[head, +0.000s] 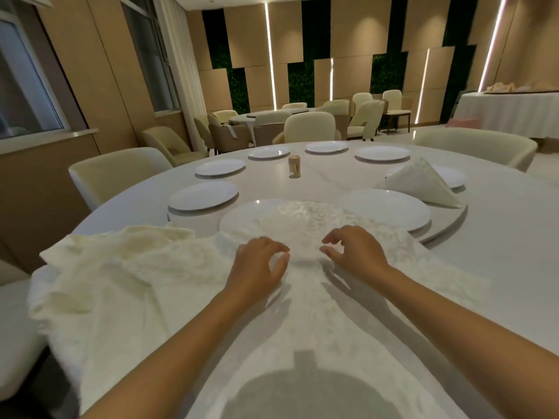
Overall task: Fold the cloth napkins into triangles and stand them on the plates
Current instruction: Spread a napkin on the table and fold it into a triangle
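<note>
White napkin [302, 297] lies flat under both your hands; left hand [257, 267] and right hand [354, 252] each pinch its far fold.

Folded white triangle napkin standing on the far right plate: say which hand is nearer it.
Right. The right hand lies below-left of the folded white triangle napkin; the left hand is farther left.

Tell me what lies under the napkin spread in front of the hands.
The spread napkin drapes over the near part of a white plate, whose far rim shows. The table surrounds it. Anything else beneath is hidden.
</note>
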The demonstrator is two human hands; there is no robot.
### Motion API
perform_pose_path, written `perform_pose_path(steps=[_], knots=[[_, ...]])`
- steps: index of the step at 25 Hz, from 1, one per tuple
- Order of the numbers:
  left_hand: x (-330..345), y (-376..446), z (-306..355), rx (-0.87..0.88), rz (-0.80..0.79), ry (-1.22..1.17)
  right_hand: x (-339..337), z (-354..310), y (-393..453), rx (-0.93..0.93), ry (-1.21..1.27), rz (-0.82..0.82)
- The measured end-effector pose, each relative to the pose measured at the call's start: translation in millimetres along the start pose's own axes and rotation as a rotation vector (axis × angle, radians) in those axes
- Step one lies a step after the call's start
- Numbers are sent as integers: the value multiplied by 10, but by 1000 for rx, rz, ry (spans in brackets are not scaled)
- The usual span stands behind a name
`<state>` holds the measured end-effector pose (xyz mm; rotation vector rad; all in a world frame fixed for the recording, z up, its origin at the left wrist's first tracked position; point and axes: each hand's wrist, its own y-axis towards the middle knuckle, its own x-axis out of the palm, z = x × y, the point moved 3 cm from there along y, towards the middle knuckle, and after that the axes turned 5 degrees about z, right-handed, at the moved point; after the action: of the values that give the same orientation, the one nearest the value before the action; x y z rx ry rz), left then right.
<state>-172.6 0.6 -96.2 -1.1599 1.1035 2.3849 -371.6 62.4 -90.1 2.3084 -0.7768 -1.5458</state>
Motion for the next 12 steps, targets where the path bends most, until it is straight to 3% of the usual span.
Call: perform_pose_path(steps=[9,12], knots=[[-245,-1420,242,-20,-588,-18,-227,-218,-1431,-58,144,-262],[-318,-1545,214,24,-658,23,-318,-187,-1677,-117,121,-557]])
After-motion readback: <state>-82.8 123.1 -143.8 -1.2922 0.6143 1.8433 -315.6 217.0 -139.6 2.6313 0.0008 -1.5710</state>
